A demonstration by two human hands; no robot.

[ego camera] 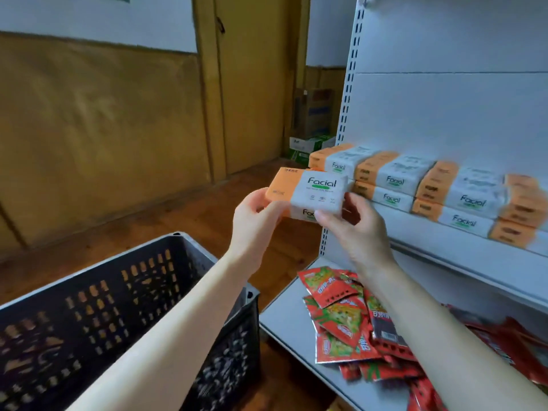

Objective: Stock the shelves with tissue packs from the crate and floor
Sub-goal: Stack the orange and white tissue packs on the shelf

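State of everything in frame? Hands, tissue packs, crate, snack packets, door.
Orange-and-white facial tissue pack: held in the air, left of the shelved row.
Left hand: grips the pack's left end.
Right hand: fingers pinch its right lower edge.
Shelved tissue packs: stacked two high on the white metal shelf.
Red snack packets: loose heap on the lower shelf.
Black plastic crate: upright, open-topped, on the floor.
Brown wooden door: closed.

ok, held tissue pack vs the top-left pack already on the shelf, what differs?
Support: the held pack is in the air, gripped by the left hand and right hand. The top-left pack lies on another pack on the shelf.
Position: the held pack is at the row's left end, not yet in it. The top-left pack is lined up in the row.
Shared: the same orange-and-white wrap with Facial print.
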